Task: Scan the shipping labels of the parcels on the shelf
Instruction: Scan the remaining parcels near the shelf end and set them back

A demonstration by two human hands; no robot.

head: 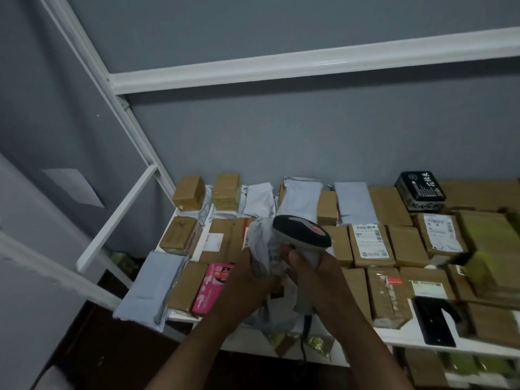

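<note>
The left hand [247, 280] gripped a grey parcel [263, 249]; the right hand [315, 274] gripped the scanner [302, 230]; many shelf [281, 337] parcels apparently remained unscanned.

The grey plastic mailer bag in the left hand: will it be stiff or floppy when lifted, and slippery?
Probably floppy: the grey mailer bag crumples and folds where the left hand grips it. Its plastic film looks smooth, so perhaps slippery. It seems light, though its contents are hidden.
</note>
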